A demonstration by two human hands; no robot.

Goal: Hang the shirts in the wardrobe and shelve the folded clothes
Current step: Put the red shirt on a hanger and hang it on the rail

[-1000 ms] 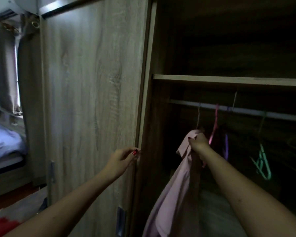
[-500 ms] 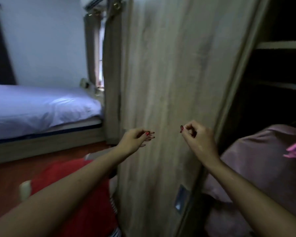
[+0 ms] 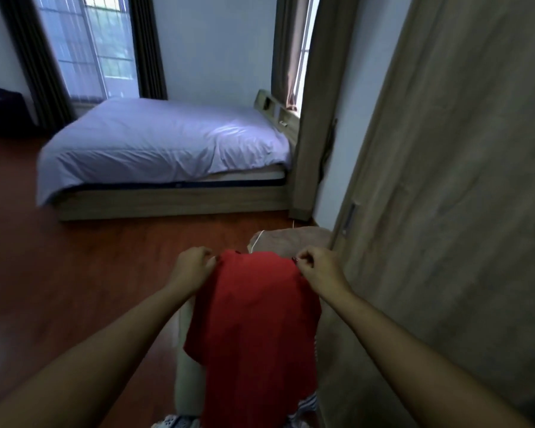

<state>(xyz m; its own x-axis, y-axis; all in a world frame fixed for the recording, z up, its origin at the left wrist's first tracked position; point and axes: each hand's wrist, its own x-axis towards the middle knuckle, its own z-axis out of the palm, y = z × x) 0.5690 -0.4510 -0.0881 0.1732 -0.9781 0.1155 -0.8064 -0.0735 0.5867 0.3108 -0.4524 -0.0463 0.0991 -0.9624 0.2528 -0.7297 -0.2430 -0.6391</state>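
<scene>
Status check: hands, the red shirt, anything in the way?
Left hand and right hand pinch the red fabric shirt at its top edge. Shirt hangs down. Wood-grain wardrobe door close on right.

The reddish-brown wooden floor (image 3: 90,288) carries a low wooden bed frame (image 3: 167,202) by the far wall; a mattress (image 3: 244,176) lies on the frame, and a pale lilac duvet (image 3: 161,143) covers it, one corner drooping over the near left edge; closer in stands a pale beige seat (image 3: 184,375) (its exact kind is unclear), with a red shirt (image 3: 254,319) hanging across it and striped cloth (image 3: 306,404) lying at its foot; a dark, blurred shape (image 3: 3,112) sits on the floor far left.
</scene>
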